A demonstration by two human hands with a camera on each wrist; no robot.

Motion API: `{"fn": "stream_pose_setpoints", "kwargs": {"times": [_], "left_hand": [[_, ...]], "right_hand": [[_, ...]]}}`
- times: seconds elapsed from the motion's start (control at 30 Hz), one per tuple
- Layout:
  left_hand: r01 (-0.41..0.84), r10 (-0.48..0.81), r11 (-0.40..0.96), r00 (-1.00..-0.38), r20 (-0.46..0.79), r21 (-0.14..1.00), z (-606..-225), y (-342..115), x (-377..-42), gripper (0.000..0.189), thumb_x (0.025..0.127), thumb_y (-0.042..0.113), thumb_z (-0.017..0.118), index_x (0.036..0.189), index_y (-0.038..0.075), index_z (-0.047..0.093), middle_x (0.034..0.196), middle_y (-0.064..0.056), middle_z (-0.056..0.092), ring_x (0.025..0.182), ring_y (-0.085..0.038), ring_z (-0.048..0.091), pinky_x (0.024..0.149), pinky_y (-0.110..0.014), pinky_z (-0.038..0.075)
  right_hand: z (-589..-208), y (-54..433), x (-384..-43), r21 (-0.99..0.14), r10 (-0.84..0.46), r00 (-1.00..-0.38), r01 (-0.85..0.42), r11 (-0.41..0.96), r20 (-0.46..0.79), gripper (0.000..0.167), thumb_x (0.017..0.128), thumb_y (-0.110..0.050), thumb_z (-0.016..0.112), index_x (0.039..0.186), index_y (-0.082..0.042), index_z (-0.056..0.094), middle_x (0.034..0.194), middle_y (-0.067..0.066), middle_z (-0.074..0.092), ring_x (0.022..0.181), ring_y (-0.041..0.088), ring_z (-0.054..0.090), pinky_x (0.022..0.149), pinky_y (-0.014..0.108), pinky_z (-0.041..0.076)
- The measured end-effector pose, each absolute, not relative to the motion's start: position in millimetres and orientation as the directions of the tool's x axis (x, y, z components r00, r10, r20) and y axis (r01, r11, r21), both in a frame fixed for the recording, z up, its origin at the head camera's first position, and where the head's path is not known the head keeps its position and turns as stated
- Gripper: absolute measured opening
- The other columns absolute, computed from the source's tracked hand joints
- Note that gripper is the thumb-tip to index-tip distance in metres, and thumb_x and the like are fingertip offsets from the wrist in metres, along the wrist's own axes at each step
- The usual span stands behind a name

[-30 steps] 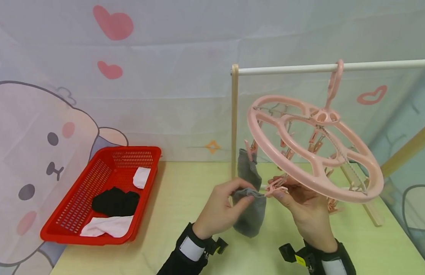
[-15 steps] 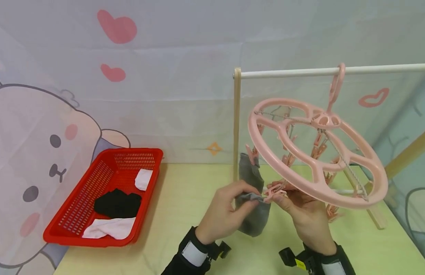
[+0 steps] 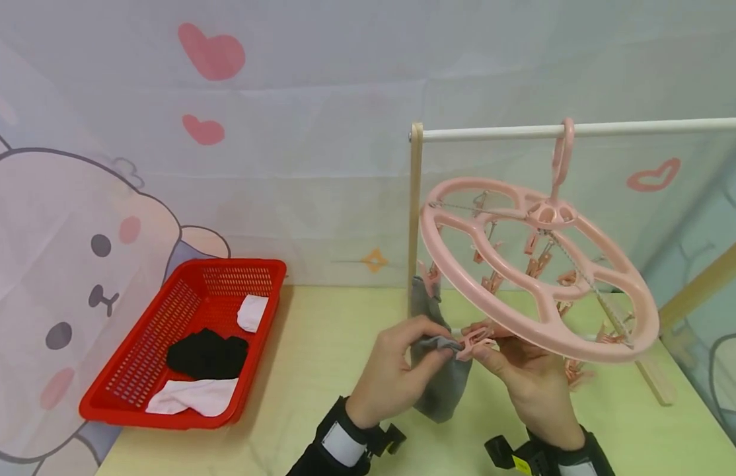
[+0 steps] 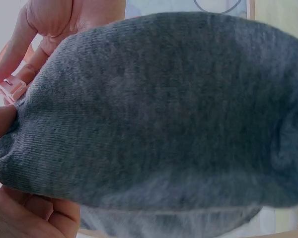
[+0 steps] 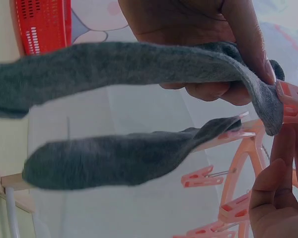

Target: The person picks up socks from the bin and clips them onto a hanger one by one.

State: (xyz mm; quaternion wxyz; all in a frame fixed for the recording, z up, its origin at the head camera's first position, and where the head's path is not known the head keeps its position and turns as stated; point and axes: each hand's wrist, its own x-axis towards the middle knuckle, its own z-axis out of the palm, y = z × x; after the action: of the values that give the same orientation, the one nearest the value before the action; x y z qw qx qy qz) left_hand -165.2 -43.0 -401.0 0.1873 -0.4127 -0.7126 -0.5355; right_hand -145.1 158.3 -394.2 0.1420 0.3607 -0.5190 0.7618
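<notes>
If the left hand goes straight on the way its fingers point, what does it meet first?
Likely the clip, just beyond the sock that the left hand pinches; next comes the right hand holding that clip. Exact depth is hard to judge.

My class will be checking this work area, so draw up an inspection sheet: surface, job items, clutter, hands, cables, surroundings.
Surface: pale yellow-green tabletop.
Job items: gray sock, one end at the pink clothespin, whether gripped by it unclear; second gray sock, clipped beneath the pink round hanger.
Clutter: red basket holding two white fabric pieces and a black fabric piece.
Hands: left hand pinches the gray sock; right hand holds the pink clothespin.
Cables: nothing seen.
Surroundings: white rod bearing the hanger, wooden post, printed backdrop.
</notes>
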Motion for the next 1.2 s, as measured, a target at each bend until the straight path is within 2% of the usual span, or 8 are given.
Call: {"fn": "stream_pose_setpoints", "kwargs": {"times": [0.33,0.5,0.9,1.03,1.2], "left_hand": [[0.815,0.351,0.026,-0.55,0.758,0.579,-405.7,-38.5,-165.1,0.009,0.097,0.006,0.07,0.106,0.007,0.071,0.101,-0.005,0.072,0.094,-0.01,0.068,0.081,-0.024,0.059],[0.822,0.338,-0.021,-0.53,0.778,0.569,-406.6,-37.1,-164.7,0.011,0.095,0.003,0.071,0.106,0.007,0.071,0.098,-0.006,0.071,0.094,-0.012,0.068,0.082,-0.026,0.059],[0.803,0.32,-0.046,-0.552,0.77,0.594,-406.6,-36.5,-165.3,0.011,0.097,0.005,0.069,0.108,0.006,0.069,0.102,-0.008,0.07,0.094,-0.014,0.068,0.084,-0.028,0.059],[0.799,0.326,-0.034,-0.559,0.763,0.6,-406.6,-36.7,-166.1,0.013,0.097,0.004,0.07,0.109,0.006,0.067,0.102,-0.009,0.07,0.095,-0.015,0.069,0.086,-0.029,0.059],[0.792,0.331,-0.004,-0.575,0.749,0.61,-406.1,-36.8,-166.3,0.017,0.095,0.0,0.072,0.11,0.006,0.065,0.103,-0.011,0.071,0.096,-0.02,0.072,0.088,-0.029,0.059]], "right_hand": [[-397.2,155.9,-143.7,-0.667,-0.126,-0.677,-0.645,-0.374,0.725,0.029,0.086,0.029,0.059,0.113,0.02,0.063,0.11,0.017,0.076,0.11,0.026,0.071,0.099,0.032,0.056],[-399.6,156.2,-143.7,-0.662,-0.129,-0.67,-0.65,-0.374,0.731,0.028,0.087,0.027,0.059,0.114,0.019,0.062,0.11,0.016,0.076,0.105,0.024,0.073,0.096,0.031,0.057],[-402.9,155.3,-146.1,-0.672,-0.106,-0.681,-0.664,-0.329,0.725,0.039,0.084,0.029,0.063,0.12,0.017,0.058,0.112,0.009,0.074,0.105,0.019,0.071,0.095,0.027,0.055],[-400.5,156.5,-144.9,-0.707,-0.123,-0.709,-0.643,-0.295,0.695,0.036,0.086,0.027,0.061,0.121,0.016,0.057,0.112,0.008,0.073,0.104,0.019,0.07,0.093,0.028,0.056],[-398.5,157.7,-143.1,-0.79,-0.139,-0.782,-0.574,-0.215,0.607,0.031,0.092,0.021,0.059,0.123,0.016,0.056,0.114,0.002,0.072,0.103,0.015,0.07,0.089,0.026,0.057]]}}
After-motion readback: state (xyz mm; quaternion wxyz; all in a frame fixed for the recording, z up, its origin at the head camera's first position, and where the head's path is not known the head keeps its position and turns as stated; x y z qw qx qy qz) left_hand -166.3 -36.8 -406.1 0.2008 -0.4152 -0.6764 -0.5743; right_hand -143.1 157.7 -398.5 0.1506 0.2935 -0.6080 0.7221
